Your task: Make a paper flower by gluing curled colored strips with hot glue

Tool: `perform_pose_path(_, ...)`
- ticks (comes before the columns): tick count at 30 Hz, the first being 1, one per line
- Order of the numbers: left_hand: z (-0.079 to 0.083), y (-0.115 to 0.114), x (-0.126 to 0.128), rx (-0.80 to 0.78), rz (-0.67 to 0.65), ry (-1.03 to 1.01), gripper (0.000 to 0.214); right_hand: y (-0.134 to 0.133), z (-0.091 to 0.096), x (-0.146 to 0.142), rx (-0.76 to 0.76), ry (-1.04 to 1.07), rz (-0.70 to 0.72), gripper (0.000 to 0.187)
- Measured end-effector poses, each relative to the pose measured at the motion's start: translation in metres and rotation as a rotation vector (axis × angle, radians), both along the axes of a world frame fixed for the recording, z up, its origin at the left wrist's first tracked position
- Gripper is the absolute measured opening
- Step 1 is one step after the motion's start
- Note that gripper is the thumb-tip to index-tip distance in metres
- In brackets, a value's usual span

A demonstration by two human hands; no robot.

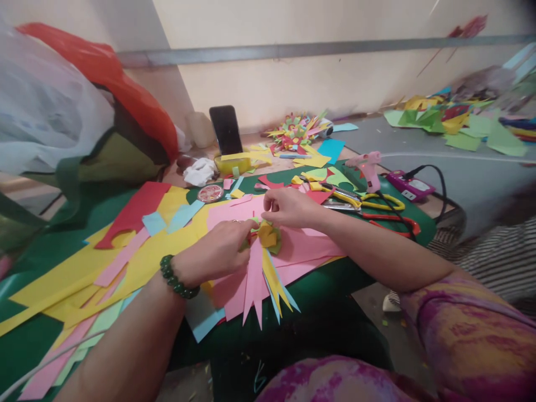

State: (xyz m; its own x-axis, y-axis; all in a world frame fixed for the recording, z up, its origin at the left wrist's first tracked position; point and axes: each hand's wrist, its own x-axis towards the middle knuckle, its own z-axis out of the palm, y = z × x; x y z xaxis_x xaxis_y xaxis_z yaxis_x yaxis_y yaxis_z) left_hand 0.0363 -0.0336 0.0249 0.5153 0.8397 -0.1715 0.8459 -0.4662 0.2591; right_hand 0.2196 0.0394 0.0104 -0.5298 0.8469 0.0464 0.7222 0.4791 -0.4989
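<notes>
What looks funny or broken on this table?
The red paper on the left has a rounded bite missing from its near end, so it looks unfinished, though it was probably cut that way on purpose.

Craft workroom, by look of it: green-covered counter strewn with cut coloured paper, layered paper ornament, pink glue gun, yellow-handled scissors; second, grey counter piled with paper offcuts; small scraps on floor.

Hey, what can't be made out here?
Head view:
Part of the paper ornament: hidden by the left hand.
Whether the right hand holds anything: its curled shape hides it.
White bag: cut off by the picture's left edge.
Markings on the purple box: too small to read.
</notes>
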Motion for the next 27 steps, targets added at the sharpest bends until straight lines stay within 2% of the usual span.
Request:
perform_pose_path(2, -0.001, 0.0, -0.001, 0.014, -0.009, 0.011, 0.026, 0.001, 0.0, 0.0, -0.004, -0.003, 0.001, 0.018)
perform_pose_path(7, 0.001, 0.0, -0.001, 0.005, 0.002, 0.011, 0.029, -0.002, -0.002, -0.006, -0.011, -0.091, 0.094, 0.054)
perform_pose_path(9, 0.002, 0.0, -0.001, -0.007, 0.013, 0.014, 0.028, -0.004, -0.004, -0.009, 0.014, -0.138, 0.12, 0.064)
perform_pose_path(12, 0.001, 0.0, -0.001, -0.006, 0.016, 0.004, 0.026, -0.004, -0.006, -0.01, 0.025, -0.161, 0.115, 0.069)
perform_pose_path(17, 0.0, 0.0, -0.001, 0.029, -0.01, -0.034, 0.023, -0.002, -0.008, -0.007, 0.059, -0.078, 0.11, 0.065)
perform_pose_path(24, 0.002, 0.0, -0.001, 0.012, 0.017, 0.004, 0.025, -0.006, -0.007, -0.012, 0.049, -0.177, 0.109, 0.088)
perform_pose_path(27, 0.003, 0.0, 0.0, 0.017, 0.012, -0.003, 0.023, -0.002, -0.012, -0.01, 0.04, -0.121, 0.125, 0.087)
